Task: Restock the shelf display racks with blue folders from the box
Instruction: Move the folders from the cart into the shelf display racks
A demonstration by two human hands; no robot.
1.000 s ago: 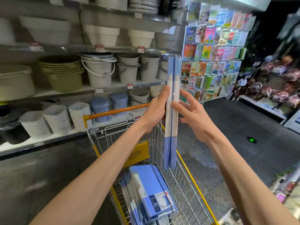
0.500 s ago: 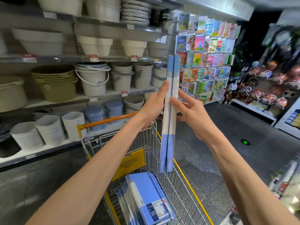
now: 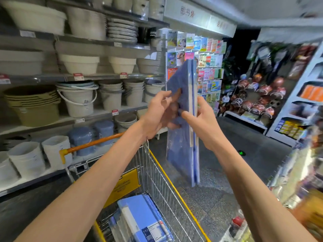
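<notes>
Blue folders [image 3: 181, 145] stand upright in the air, narrow edges toward the camera, raised near the far right corner of the cart [image 3: 157, 186]. The left hand [image 3: 160, 116] grips the broad face of the nearest one, fingers curled into its cover and fanning it leftward. The right hand [image 3: 202, 123] pinches the narrow edges from the other side. A stack of folders [image 3: 139, 222] lies flat in the cart, between the forearms. The orange handle [image 3: 94, 143] runs under the left wrist. Shelves [image 3: 97, 76] of buckets [image 3: 76, 100] stand close along the cart's left side. Directly behind the raised folders, a card rack [image 3: 208, 67] fills the view. Right of the cart's yellow rim, dark floor [image 3: 215, 194] lies open up to a rack of balls [image 3: 258, 95] and blurred goods at the right edge.
</notes>
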